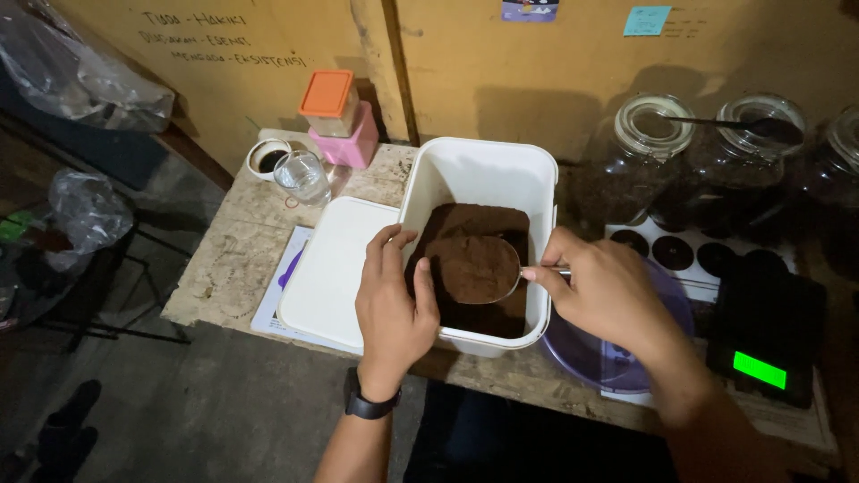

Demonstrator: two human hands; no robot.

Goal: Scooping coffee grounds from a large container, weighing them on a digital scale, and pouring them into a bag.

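Observation:
A white rectangular tub (474, 165) holding dark brown powder (479, 224) stands on a worn wooden table (233, 250). My right hand (604, 295) grips the handle of a metal spoon (483, 273) heaped with the brown powder, held inside the tub. My left hand (389, 309) rests on the tub's left rim, its thumb touching the heap on the spoon. A black watch sits on my left wrist.
The tub's white lid (327, 268) lies to the left. Behind it stand a drinking glass (302, 176), a small cup and a pink box with an orange lid (335, 121). Large glass jars (644, 161) line the right, with a purple bowl (591, 353) and a black scale (765, 344).

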